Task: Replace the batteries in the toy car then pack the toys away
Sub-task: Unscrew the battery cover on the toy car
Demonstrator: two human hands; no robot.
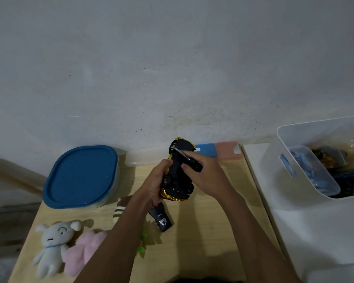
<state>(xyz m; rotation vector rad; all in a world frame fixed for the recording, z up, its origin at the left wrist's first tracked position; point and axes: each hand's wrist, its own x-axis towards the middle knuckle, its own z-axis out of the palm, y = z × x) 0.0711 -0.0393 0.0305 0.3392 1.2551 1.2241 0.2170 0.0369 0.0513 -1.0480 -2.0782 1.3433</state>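
Right now I see both hands raised just above the wooden table (208, 231), working together on the toy car (178, 172). The car is yellow with a black underside, and it is turned belly-up, nose pointing away toward the wall. My left hand (157, 180) grips it from the left side, fingers curled round the body and thumb up near the middle of the chassis. My right hand (204, 174) is closed round the black handle of a screwdriver (184, 155). The metal shaft slants up and left across the underside, and its tip sits close to the far wheel. I cannot tell whether the tip is seated in a screw.

Under the left wrist a black remote control (161, 218) lies on the table, and beside it is a striped soft toy (120, 211), partly hidden by the forearm. A white plush (53, 242) and a pink plush (84, 250) lie touching each other at the near left corner. A small green thing (142, 247) shows by the left forearm, too blurred to name. A container with a blue lid (82, 176) stands at the far left. To the right, on a white surface, sits a white bin (315, 133) with mixed toys inside.
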